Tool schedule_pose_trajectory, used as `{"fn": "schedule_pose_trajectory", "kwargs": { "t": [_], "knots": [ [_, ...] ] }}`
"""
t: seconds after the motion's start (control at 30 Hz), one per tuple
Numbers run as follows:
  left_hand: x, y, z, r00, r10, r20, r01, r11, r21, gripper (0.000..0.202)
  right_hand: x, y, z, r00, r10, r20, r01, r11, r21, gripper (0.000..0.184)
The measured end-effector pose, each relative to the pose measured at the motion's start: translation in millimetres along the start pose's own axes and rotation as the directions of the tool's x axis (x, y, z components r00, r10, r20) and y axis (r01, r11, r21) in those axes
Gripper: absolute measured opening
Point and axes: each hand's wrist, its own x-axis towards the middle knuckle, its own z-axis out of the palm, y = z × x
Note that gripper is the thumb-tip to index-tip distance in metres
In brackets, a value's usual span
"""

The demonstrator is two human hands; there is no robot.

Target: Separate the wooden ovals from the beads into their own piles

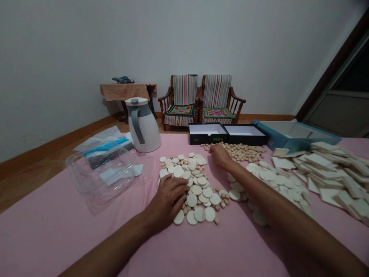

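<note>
My left hand (pixel 168 194) lies palm down, fingers stretched out, on the left side of a pile of pale wooden discs (pixel 199 214). Small wooden cubes (pixel 216 221) are mixed in among these discs. Farther forward, my right hand (pixel 220 157) is at the left edge of a heap of small wooden cubes (pixel 245 152). Its fingers are curled together and point down; whatever is between them is hidden. Under and beside my right forearm spreads another pile of pale wooden discs (pixel 276 181).
Two black boxes (pixel 208 138) and a blue box (pixel 296 143) stand at the back. Pale wooden squares (pixel 331 173) are heaped at right. A white-and-grey jug (pixel 148 132) and clear plastic packaging (pixel 115 169) are at left on the pink cloth (pixel 184 250).
</note>
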Motion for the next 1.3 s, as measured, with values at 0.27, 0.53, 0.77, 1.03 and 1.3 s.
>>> {"fn": "schedule_pose_trajectory", "kwargs": {
  "t": [0.27,0.53,0.77,1.03,1.3],
  "knots": [
    [0,-4,1.9,1.0,0.019,0.006,-0.019,1.0,0.021,0.026,-61,7,-62,0.903,-0.263,0.34,0.188,0.953,0.239,0.017],
    [2,-1,0.1,1.0,0.016,0.018,-0.017,0.998,0.054,0.026,-113,-3,-51,0.863,-0.354,0.36,0.264,0.925,0.274,0.014],
    [4,-2,0.5,1.0,0.013,0.012,-0.014,0.997,0.08,0.026,-108,-3,-43,0.926,-0.296,0.235,0.232,0.936,0.265,0.016],
    [5,-2,-0.1,1.0,0.01,0.021,-0.011,0.996,0.083,0.026,-78,37,-32,0.97,0.087,-0.229,0.01,0.92,0.392,0.033],
    [4,-3,0.3,0.999,0.016,0.029,-0.019,0.996,0.086,0.027,-104,11,-62,0.877,-0.347,0.332,0.236,0.914,0.331,0.017]
  ]
}}
